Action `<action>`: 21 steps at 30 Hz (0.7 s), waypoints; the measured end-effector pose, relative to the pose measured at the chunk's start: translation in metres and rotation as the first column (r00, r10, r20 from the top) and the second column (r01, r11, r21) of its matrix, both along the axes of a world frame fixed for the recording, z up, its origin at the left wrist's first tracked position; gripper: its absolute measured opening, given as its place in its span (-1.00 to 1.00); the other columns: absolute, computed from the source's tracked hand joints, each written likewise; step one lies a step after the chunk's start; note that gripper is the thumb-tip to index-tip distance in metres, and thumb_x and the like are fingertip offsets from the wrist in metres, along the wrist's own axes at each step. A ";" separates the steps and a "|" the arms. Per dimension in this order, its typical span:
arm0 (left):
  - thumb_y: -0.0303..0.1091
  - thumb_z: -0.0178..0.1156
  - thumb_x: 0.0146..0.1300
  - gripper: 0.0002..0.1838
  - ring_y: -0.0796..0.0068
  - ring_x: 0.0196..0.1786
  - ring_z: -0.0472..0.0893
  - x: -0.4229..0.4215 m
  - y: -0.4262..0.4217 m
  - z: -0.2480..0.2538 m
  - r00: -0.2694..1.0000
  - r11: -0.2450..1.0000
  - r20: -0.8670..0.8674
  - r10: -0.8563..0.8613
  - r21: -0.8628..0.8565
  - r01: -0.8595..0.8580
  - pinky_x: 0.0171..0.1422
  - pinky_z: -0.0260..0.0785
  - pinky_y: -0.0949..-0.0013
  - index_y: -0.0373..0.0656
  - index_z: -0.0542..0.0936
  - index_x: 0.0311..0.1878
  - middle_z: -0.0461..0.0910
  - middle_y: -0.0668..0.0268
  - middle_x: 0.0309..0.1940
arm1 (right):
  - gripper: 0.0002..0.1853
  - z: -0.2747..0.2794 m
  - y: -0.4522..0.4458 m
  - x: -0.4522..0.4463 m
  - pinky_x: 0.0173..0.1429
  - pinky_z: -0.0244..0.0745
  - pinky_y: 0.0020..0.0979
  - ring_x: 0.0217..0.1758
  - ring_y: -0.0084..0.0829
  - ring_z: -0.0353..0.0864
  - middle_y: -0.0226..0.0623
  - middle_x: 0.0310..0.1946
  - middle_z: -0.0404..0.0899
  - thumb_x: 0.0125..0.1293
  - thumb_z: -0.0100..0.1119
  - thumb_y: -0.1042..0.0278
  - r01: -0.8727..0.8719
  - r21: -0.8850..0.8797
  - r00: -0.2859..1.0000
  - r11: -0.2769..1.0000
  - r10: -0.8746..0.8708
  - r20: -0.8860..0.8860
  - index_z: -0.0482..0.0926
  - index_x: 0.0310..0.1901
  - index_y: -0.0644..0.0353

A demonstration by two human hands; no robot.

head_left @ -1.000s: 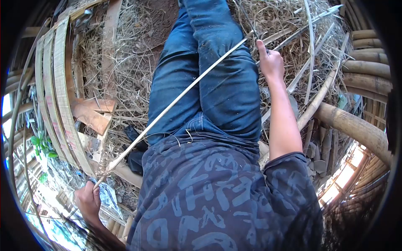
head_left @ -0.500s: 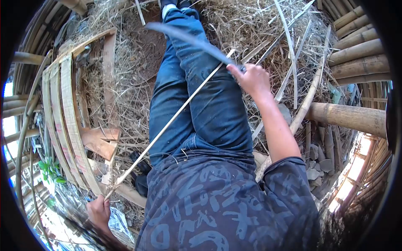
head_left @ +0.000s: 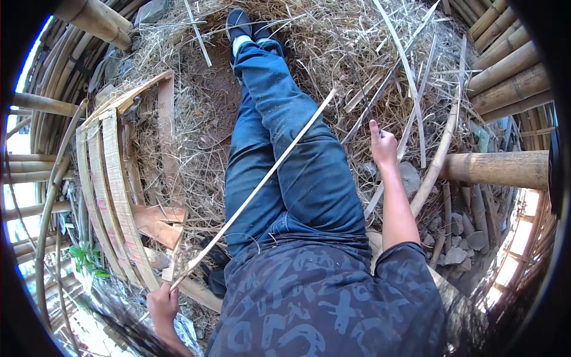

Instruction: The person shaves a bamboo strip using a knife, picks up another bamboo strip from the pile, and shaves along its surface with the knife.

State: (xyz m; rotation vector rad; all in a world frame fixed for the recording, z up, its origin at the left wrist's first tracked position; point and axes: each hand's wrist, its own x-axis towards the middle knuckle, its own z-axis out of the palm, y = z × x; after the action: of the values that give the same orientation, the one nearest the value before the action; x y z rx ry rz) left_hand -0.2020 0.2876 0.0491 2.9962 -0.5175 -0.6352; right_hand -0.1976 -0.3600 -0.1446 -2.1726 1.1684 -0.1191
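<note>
A long, pale bamboo strip (head_left: 269, 175) slants across my legs, from the lower left up past my knee. Its near end is gripped in my left hand (head_left: 162, 304), fingers closed around it beside my hip. The far end lies free over the thigh. Out to the right of my knee, my right hand (head_left: 384, 147) is closed with the thumb up, holding a long-bladed knife. Its blade is nearly edge-on and hard to make out against the straw; the fist hides the handle. Strip and knife are apart.
A slatted wooden crate piece (head_left: 110, 196) stands on the left, with broken boards (head_left: 159, 225) beside it. Shavings (head_left: 333, 53) cover the ground around my legs. Loose bamboo strips (head_left: 410, 89), a thick bamboo pole (head_left: 496, 169) and stones (head_left: 457, 254) are on the right.
My right hand has moved right and down, carrying the knife off the strip's far end. The blade has turned from broadside to nearly edge-on. My left hand keeps hold of the strip.
</note>
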 end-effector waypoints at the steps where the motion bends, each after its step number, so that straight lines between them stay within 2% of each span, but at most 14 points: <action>1: -0.24 0.18 0.24 -0.73 -0.16 -0.51 0.53 0.005 -0.009 -0.001 1.000 1.000 0.002 -0.011 0.012 0.011 -0.42 0.30 -0.03 -0.21 0.43 -0.46 0.45 -0.05 -0.65 | -0.14 -0.002 0.009 -0.006 -0.32 0.39 -0.17 -0.54 -0.20 0.54 -0.10 -0.69 0.50 0.26 -0.08 -0.55 0.017 0.106 0.994 0.994 -0.028 0.103 0.52 -0.59 0.31; 2: -0.24 0.19 0.24 -0.73 -0.18 -0.50 0.52 0.011 -0.021 -0.002 1.000 1.000 -0.006 0.018 -0.013 -0.018 -0.42 0.30 -0.03 -0.22 0.43 -0.45 0.45 -0.06 -0.65 | -0.16 -0.005 0.021 -0.010 -0.39 0.30 -0.23 -0.62 -0.36 0.38 -0.25 -0.77 0.37 0.28 -0.02 -0.51 0.045 0.136 0.980 0.990 -0.070 0.186 0.41 -0.66 0.31; 3: -0.24 0.19 0.24 -0.72 -0.20 -0.49 0.51 0.016 -0.030 -0.004 0.999 0.998 -0.016 0.046 -0.041 -0.047 -0.41 0.29 -0.04 -0.23 0.43 -0.45 0.45 -0.07 -0.64 | -0.16 -0.005 0.034 -0.012 -0.39 0.30 -0.23 -0.62 -0.36 0.38 -0.25 -0.77 0.37 0.28 -0.02 -0.51 0.059 0.145 0.978 0.988 -0.086 0.189 0.41 -0.66 0.31; 5: -0.24 0.18 0.26 -0.71 -0.22 -0.47 0.50 0.024 -0.038 -0.017 0.999 0.998 -0.031 -0.011 -0.069 0.009 -0.40 0.29 -0.04 -0.24 0.41 -0.45 0.44 -0.08 -0.63 | -0.20 -0.004 0.053 -0.016 -0.57 0.35 -0.37 -0.72 -0.50 0.44 -0.36 -0.77 0.42 0.26 0.01 -0.51 0.117 0.409 0.931 0.905 -0.244 0.273 0.41 -0.67 0.22; 6: -0.24 0.18 0.27 -0.71 -0.22 -0.48 0.50 0.027 -0.045 -0.024 1.000 0.993 -0.027 0.008 -0.118 -0.011 -0.40 0.29 -0.03 -0.24 0.41 -0.45 0.44 -0.08 -0.63 | -0.25 -0.011 0.057 -0.019 -0.63 0.36 -0.47 -0.75 -0.57 0.45 -0.43 -0.76 0.39 0.27 0.04 -0.48 0.101 0.436 0.922 0.894 -0.248 0.297 0.38 -0.64 0.17; 9: -0.22 0.16 0.31 -0.70 -0.19 -0.50 0.49 0.036 -0.077 -0.032 1.000 0.986 -0.026 -0.001 -0.169 -0.004 -0.41 0.29 -0.01 -0.23 0.42 -0.45 0.43 -0.05 -0.65 | -0.29 -0.001 0.069 -0.019 -0.63 0.36 -0.48 -0.74 -0.59 0.44 -0.46 -0.77 0.35 0.30 0.06 -0.42 0.063 0.553 0.893 0.831 -0.294 0.340 0.34 -0.63 0.16; 13: -0.14 0.16 0.37 -0.63 -0.11 -0.55 0.47 0.043 -0.109 -0.061 0.999 0.971 -0.034 -0.035 -0.239 0.026 -0.45 0.26 0.05 -0.22 0.41 -0.45 0.41 0.02 -0.69 | -0.33 0.018 0.073 -0.011 -0.63 0.34 -0.51 -0.73 -0.62 0.42 -0.47 -0.75 0.35 0.32 0.10 -0.37 0.051 0.579 0.879 0.813 -0.312 0.361 0.34 -0.61 0.14; 14: -0.11 0.18 0.36 -0.63 -0.08 -0.56 0.47 0.043 -0.121 -0.065 0.992 0.955 -0.113 0.050 -0.285 -0.081 -0.46 0.24 0.06 -0.21 0.44 -0.43 0.43 0.03 -0.68 | -0.34 0.019 0.073 -0.011 -0.63 0.32 -0.53 -0.72 -0.63 0.43 -0.46 -0.74 0.38 0.32 0.09 -0.36 0.033 0.591 0.881 0.806 -0.302 0.363 0.37 -0.60 0.15; 15: -0.14 0.19 0.36 -0.65 0.02 -0.60 0.43 0.042 -0.129 -0.073 0.989 0.939 -0.124 0.077 -0.326 -0.114 -0.47 0.22 0.12 -0.22 0.46 -0.39 0.43 0.05 -0.67 | -0.34 0.021 0.075 -0.010 -0.63 0.32 -0.53 -0.72 -0.63 0.43 -0.46 -0.74 0.38 0.32 0.09 -0.36 0.032 0.589 0.879 0.808 -0.303 0.368 0.37 -0.60 0.15; 17: -0.18 0.19 0.38 -0.67 0.24 -0.63 0.32 0.040 -0.148 -0.078 0.936 0.892 -0.313 0.161 -0.359 -0.274 -0.48 0.19 0.21 -0.25 0.45 -0.38 0.37 0.10 -0.69 | -0.34 0.025 0.078 -0.008 -0.63 0.32 -0.54 -0.72 -0.63 0.44 -0.45 -0.74 0.41 0.33 0.08 -0.37 -0.009 0.576 0.881 0.817 -0.266 0.392 0.40 -0.59 0.15; 19: -0.22 0.18 0.39 -0.67 0.43 -0.60 0.21 0.038 -0.159 -0.091 0.879 0.844 -0.445 0.171 -0.394 -0.363 -0.49 0.14 0.28 -0.28 0.43 -0.38 0.30 0.14 -0.70 | -0.33 0.025 0.082 -0.005 -0.62 0.32 -0.55 -0.72 -0.63 0.44 -0.45 -0.74 0.42 0.33 0.06 -0.38 -0.028 0.556 0.876 0.831 -0.247 0.413 0.42 -0.59 0.16; 20: -0.23 0.16 0.41 -0.66 0.53 -0.56 0.19 0.037 -0.167 -0.092 0.885 0.842 -0.443 0.141 -0.417 -0.343 -0.48 0.14 0.32 -0.30 0.41 -0.39 0.27 0.23 -0.69 | -0.32 0.027 0.084 -0.004 -0.62 0.31 -0.55 -0.72 -0.65 0.44 -0.46 -0.74 0.42 0.33 0.06 -0.39 -0.049 0.538 0.889 0.842 -0.209 0.408 0.43 -0.59 0.16; 21: -0.23 0.16 0.41 -0.66 0.53 -0.56 0.19 0.037 -0.170 -0.096 0.885 0.842 -0.443 0.142 -0.416 -0.344 -0.48 0.14 0.32 -0.30 0.41 -0.39 0.27 0.23 -0.69 | -0.32 0.027 0.086 -0.004 -0.61 0.31 -0.56 -0.72 -0.67 0.43 -0.48 -0.74 0.42 0.33 0.06 -0.39 -0.069 0.520 0.900 0.851 -0.172 0.401 0.44 -0.60 0.16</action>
State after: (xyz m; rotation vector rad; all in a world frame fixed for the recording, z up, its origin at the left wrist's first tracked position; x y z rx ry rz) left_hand -0.1651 0.1173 -0.0472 2.3176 -0.2077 -0.9014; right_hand -0.2012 -0.2743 -0.1174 -1.5235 0.8692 -0.2634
